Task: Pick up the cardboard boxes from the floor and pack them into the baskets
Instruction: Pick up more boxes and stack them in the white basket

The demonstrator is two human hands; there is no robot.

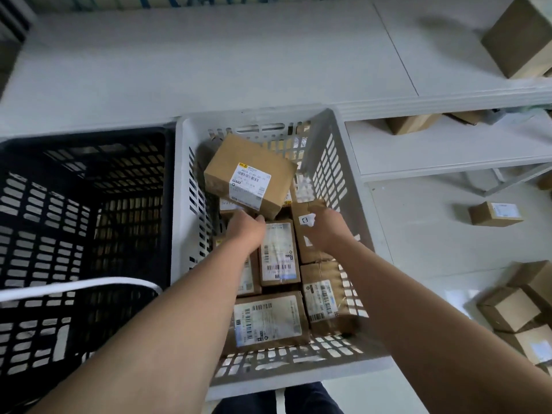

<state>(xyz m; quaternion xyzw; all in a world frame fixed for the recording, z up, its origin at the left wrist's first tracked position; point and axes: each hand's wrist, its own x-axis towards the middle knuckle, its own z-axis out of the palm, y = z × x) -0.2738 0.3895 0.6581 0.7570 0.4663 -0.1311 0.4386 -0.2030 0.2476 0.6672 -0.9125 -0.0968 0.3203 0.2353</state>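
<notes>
Left hand point(245, 230) props the tilted box point(249, 171) over the white basket point(179, 174) gap — right hand point(327, 231) braces the neighbour box point(298, 209); can't tell how the fingers point(259, 219) lie.

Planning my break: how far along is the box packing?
Done: several packed boxes lie in the white basket. In hand: left hand touches a tilted box, right hand another box. Left: black basket looks empty; loose boxes remain on the floor.
</notes>
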